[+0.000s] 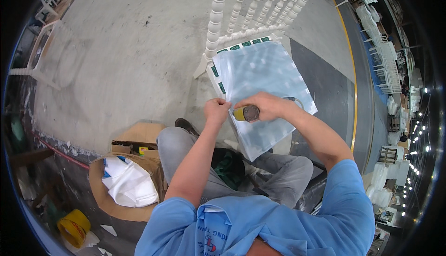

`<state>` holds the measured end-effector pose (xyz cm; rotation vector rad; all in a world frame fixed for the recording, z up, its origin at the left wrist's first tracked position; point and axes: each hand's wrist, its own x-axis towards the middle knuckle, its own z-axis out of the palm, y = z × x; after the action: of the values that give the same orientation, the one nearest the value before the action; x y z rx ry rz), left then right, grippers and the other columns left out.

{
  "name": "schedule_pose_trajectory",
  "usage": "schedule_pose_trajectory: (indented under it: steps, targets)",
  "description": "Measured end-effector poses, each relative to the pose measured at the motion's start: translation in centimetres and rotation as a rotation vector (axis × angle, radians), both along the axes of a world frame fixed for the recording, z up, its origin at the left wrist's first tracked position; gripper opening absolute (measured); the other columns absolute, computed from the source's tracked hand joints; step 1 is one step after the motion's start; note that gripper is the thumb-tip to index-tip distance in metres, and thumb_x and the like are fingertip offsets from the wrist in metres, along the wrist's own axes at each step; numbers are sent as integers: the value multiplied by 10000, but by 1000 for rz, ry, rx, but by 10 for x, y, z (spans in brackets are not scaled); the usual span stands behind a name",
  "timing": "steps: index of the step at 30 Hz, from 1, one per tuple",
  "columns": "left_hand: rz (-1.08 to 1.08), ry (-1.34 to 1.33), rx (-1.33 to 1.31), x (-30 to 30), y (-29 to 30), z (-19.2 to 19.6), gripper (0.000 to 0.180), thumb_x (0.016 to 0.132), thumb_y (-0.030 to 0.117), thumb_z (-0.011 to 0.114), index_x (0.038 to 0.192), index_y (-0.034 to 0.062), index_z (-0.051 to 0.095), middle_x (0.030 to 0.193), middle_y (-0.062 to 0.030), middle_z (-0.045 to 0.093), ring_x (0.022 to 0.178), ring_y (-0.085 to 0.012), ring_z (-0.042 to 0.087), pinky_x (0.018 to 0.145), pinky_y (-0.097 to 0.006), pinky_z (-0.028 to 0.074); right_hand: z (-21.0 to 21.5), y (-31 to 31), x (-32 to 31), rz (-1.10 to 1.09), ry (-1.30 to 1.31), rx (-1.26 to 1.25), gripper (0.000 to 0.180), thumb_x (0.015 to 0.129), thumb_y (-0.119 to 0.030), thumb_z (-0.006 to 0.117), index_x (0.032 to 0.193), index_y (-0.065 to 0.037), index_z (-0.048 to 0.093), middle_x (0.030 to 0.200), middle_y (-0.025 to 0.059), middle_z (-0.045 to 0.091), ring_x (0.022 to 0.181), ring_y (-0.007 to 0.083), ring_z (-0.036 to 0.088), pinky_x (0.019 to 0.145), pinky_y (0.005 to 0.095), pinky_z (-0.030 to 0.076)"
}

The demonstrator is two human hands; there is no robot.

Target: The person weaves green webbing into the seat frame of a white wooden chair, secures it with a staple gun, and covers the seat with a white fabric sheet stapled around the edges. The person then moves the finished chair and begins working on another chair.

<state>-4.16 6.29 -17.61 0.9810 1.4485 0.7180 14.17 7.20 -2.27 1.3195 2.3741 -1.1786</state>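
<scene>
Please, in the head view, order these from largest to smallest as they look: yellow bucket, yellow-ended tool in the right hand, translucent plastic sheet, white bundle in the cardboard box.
1. Translucent plastic sheet
2. White bundle
3. Yellow bucket
4. Yellow-ended tool in right hand
Apparent size only.

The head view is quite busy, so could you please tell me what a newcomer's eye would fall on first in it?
Most likely the white chair with its turned spindles at the top, and the pale bluish sheet spread just below them. Next would come the yellow-and-dark tool in the person's right hand, near the picture's centre, with the left hand beside it at the sheet's left edge.
</scene>
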Motion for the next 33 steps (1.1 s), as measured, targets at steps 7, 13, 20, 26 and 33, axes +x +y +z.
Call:
schedule_pose_trajectory:
  steps: [7, 13, 20, 26, 33]
  targets:
    - [-21, 35, -4, -2, 2, -1, 185, 790, 148, 833, 816, -8, 737, 710, -40, 678, 627, -122, 588, 588, -324, 476, 2, -3, -5, -18, -42, -17, 716, 754, -135, 851, 1419, -237, 605, 1102, 149, 748, 1035, 365, 701, 898, 447, 554]
    - [-63, 277, 182, 7, 21, 35, 382, 793, 333, 843, 777, -19, 695, 728, -132, 697, 649, -248, 655, 639, -392, 515, 23, -44, 24, -152, 82, 81, 768, 718, -12, 771, 1435, -227, 597, 1101, 164, 700, 1028, 403, 657, 888, 467, 530]
    - [-129, 350, 178, 10, 76, 28, 375, 834, 321, 819, 923, -16, 681, 821, -121, 706, 676, -254, 653, 643, -387, 513, 48, -75, 50, -253, 222, 110, 760, 731, 13, 784, 1433, -212, 599, 1109, 158, 703, 1023, 397, 666, 882, 458, 537]
    - [71, -304, -112, -1, 67, 13, 137, 900, 134, 759, 884, 8, 707, 827, 3, 665, 617, -103, 541, 575, -287, 433, 54, -85, 71, -367, 231, 119, 727, 768, -101, 869, 1436, -196, 598, 1201, 152, 702, 1079, 374, 677, 934, 427, 540]
    - [-86, -8, -1, 0, 77, 17, 201, 823, 157, 834, 858, 12, 699, 724, 20, 618, 562, -71, 480, 495, -272, 341, 55, -53, 56, -344, 227, 74, 713, 766, -98, 874, 1422, -189, 609, 1248, 156, 705, 1105, 369, 680, 946, 426, 543]
